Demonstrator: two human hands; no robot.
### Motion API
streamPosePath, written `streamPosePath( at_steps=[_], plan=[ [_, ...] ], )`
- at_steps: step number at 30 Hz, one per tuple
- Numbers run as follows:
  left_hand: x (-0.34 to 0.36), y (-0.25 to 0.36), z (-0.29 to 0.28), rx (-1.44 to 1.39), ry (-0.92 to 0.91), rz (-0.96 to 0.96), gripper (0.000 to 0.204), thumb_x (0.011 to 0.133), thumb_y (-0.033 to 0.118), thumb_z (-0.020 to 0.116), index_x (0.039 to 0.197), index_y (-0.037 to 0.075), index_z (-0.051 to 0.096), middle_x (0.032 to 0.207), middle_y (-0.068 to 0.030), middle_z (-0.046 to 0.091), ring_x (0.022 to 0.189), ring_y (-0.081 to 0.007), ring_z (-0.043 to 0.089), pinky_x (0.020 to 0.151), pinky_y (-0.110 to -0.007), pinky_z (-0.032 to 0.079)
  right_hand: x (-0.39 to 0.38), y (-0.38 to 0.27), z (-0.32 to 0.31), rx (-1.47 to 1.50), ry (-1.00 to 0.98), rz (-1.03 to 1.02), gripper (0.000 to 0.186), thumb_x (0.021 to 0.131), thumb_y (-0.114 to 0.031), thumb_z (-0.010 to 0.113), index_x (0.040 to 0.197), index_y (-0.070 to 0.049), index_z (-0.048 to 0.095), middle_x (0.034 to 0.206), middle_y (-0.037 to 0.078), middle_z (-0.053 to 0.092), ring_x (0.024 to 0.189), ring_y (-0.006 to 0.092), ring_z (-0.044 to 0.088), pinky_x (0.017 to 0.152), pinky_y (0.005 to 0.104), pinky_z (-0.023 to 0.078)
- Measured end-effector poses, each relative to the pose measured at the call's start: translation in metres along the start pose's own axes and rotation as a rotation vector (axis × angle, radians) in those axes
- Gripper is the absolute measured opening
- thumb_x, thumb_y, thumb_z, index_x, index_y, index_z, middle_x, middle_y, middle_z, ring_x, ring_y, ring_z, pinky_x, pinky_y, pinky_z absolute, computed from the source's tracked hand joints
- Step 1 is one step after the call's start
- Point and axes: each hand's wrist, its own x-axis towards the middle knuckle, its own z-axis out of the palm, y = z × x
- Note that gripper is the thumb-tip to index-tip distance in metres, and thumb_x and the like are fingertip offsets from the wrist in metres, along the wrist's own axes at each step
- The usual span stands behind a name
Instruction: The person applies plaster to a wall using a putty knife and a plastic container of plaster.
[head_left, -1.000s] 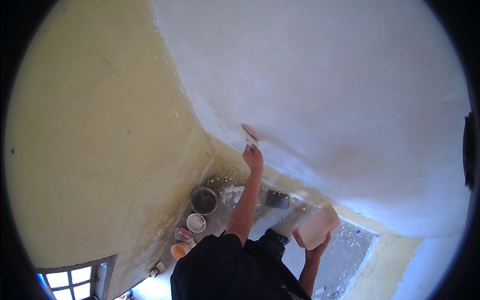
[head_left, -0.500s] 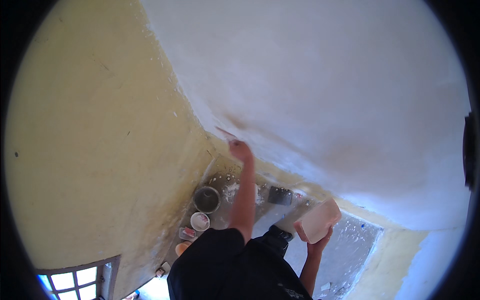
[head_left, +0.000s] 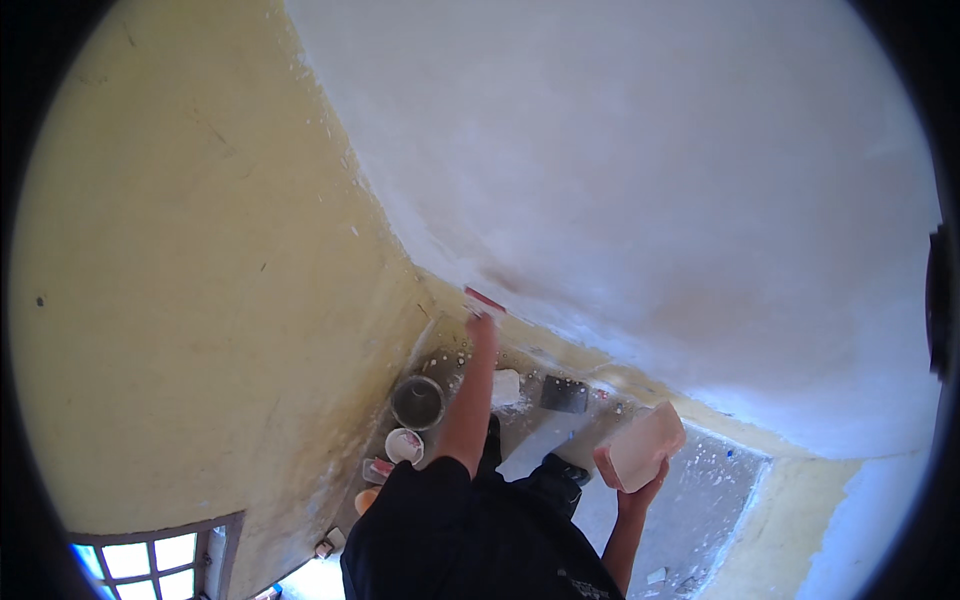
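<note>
My left hand [head_left: 482, 322] grips a flat red-edged spreading tool [head_left: 485, 300], slightly blurred, at the lower edge of the white-coated wall [head_left: 620, 180], by a yellow band. Whether the blade touches the surface I cannot tell. Lower right, my right hand [head_left: 645, 485] holds up a pale pinkish rectangular container [head_left: 638, 445] from beneath, over the floor, its fingers wrapped on its side.
A yellow wall [head_left: 180, 300] meets the white one in a corner. On the speckled floor are a dark bucket [head_left: 418, 400], a white pail [head_left: 404, 446], a small tray [head_left: 378, 470], an orange container [head_left: 366, 500] and a dark slab [head_left: 564, 395]. A window [head_left: 150, 560] sits lower left.
My left hand with the tool has moved down toward the yellow band, swinging left and then slightly back right. My right hand still holds the container, shifted slightly right.
</note>
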Motion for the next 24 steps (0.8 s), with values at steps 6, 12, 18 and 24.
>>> streamPosePath(
  at_steps=[6,12,18,24],
  plan=[
    [0.098,0.085,-0.030,-1.209,-0.069,-0.731,0.015,0.076,0.001,0.051,0.087,-0.003,0.060,0.077,-0.0084,0.059,0.064,-0.0188,0.058,0.057,-0.038,0.048,-0.007,0.002,-0.043,0.044,0.042,-0.030,0.047,0.100,-0.040,0.036,0.133,-0.006,0.037,0.124,0.009,0.049,0.115,0.0223,0.052,0.097,0.0395,0.044],
    [0.004,0.216,-0.083,-0.853,0.187,-0.268,0.017,0.085,0.007,0.052,0.086,-0.007,0.061,0.067,-0.0097,0.061,0.059,-0.0145,0.051,0.056,-0.033,0.042,-0.002,0.003,-0.044,-0.008,0.064,-0.052,0.055,0.095,-0.046,0.041,0.132,-0.006,0.040,0.124,0.010,0.053,0.115,0.0250,0.053,0.097,0.0404,0.045],
    [-0.071,0.277,-0.168,-0.966,0.007,0.021,0.015,0.090,0.008,0.055,0.085,-0.005,0.062,0.064,-0.0091,0.060,0.059,-0.0126,0.048,0.056,-0.031,0.040,0.010,-0.009,-0.011,0.016,-0.024,-0.003,0.054,0.095,-0.045,0.041,0.132,-0.005,0.041,0.122,0.010,0.055,0.112,0.0251,0.055,0.097,0.0402,0.045],
    [-0.050,0.248,-0.167,-0.766,0.233,-0.029,0.019,0.092,0.009,0.052,0.089,-0.007,0.061,0.066,-0.0153,0.060,0.054,-0.0206,0.048,0.054,-0.035,0.041,0.004,-0.009,-0.001,0.059,0.026,-0.012,0.054,0.095,-0.045,0.042,0.132,-0.005,0.041,0.122,0.011,0.054,0.113,0.0258,0.054,0.097,0.0405,0.045]
  ],
)
